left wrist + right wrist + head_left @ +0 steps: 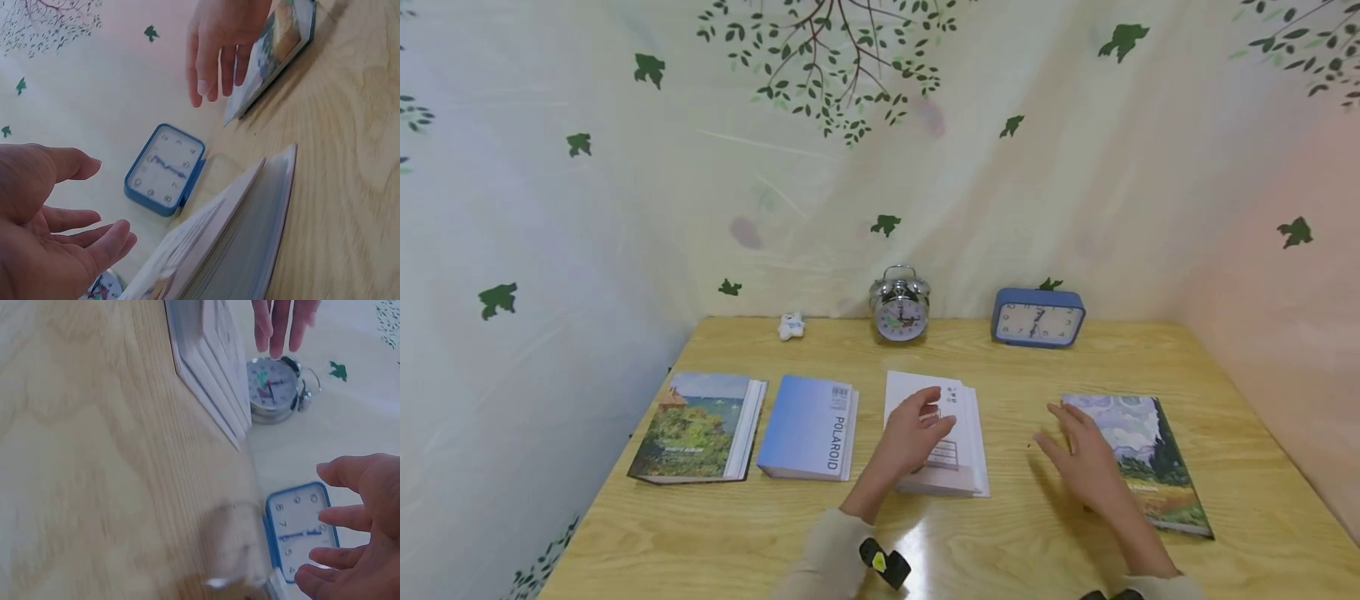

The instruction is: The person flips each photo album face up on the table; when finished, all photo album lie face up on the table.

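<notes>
Over the white album (946, 479), my left hand (912, 437) hovers with fingers loosely bent and nothing in them. The album lies flat on the wooden table, its page edges facing right. In the left wrist view the thumb and fingers of my left hand (56, 225) are spread apart above the cover. My right hand (1086, 458) overlaps the left edge of an album with a painted landscape cover (1157, 467), hiding part of it. Seen from the right wrist, the fingers of my right hand (362, 531) are relaxed and hold nothing.
Left of the white album lie a blue POLAROID album (805, 425) and a garden-scene photo album (696, 425). Along the back stand a small white figurine (791, 326), a silver twin-bell clock (900, 312) and a blue rectangular clock (1038, 318), before a leaf-patterned curtain (820, 192).
</notes>
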`<move>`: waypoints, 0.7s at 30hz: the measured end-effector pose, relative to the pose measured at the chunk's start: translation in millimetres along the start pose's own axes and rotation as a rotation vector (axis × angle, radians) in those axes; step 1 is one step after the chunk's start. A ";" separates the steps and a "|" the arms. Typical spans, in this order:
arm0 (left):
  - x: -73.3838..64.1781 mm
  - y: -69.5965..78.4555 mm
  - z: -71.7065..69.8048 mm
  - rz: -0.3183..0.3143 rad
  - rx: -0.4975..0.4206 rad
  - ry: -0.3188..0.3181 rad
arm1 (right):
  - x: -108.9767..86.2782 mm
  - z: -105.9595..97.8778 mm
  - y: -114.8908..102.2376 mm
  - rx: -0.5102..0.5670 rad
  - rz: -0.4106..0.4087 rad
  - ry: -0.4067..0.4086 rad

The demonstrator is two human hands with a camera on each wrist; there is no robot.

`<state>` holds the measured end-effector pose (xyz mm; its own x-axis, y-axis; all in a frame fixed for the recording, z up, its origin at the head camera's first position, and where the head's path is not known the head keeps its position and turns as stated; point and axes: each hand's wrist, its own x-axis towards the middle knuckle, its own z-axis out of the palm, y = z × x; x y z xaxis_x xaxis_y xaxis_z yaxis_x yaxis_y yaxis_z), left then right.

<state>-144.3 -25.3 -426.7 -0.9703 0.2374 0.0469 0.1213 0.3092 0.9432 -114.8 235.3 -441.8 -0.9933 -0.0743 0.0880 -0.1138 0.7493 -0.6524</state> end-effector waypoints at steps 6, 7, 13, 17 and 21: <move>-0.5 10.0 27.1 0.001 0.017 -0.053 | -6.4 -22.7 17.8 -0.034 0.027 0.026; -0.8 11.8 31.4 -0.003 0.020 -0.063 | -7.9 -26.1 20.5 -0.039 0.029 0.035; -3.8 20.4 55.6 -0.030 -0.003 -0.134 | -16.7 -44.6 38.2 -0.057 0.061 0.061; -7.0 21.6 71.8 -0.067 -0.024 -0.169 | -22.8 -56.3 48.8 -0.048 0.103 0.028; -8.4 21.1 86.3 -0.089 -0.014 -0.195 | -27.1 -65.4 59.8 -0.047 0.139 0.018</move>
<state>-115.6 58.7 -435.6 -0.9181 0.3836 -0.1000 0.0327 0.3247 0.9452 -93.6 325.1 -433.9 -0.9989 0.0440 0.0129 0.0264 0.7817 -0.6231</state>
